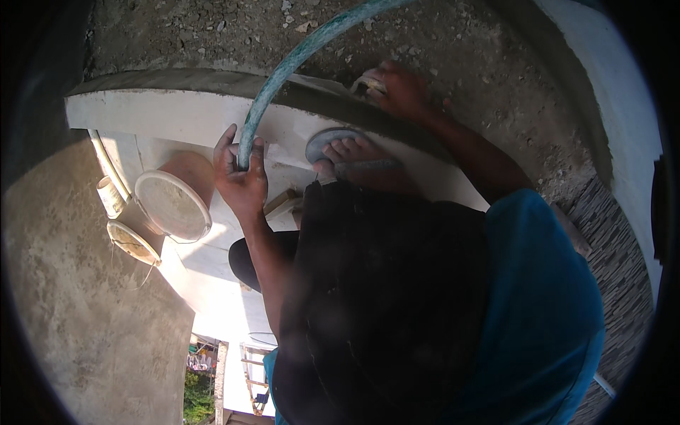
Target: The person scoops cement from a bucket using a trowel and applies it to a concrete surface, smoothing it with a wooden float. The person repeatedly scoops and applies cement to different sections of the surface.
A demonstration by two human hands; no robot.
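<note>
My left hand (241,185) is closed round the end part of a green hose (278,78), over the pale ledge (159,106). From there the hose arches up and out past the top edge of the picture. Beyond the dark far side of the ledge, low over the dirt, my right hand (402,92) has its fingers curled round a small pale thing (370,83). The fingers cover part of it, so its kind cannot be made out. A sandalled foot (348,150) rests on the ledge between my hands.
To the left stand a large bucket (193,170), a smaller bucket (134,242) and a little whitish tub (111,197). A pale pipe (110,164) runs behind them. Past the ledge lies stony dirt (212,35). A white wall (609,78) and grey striped cladding (613,269) are at the right.
</note>
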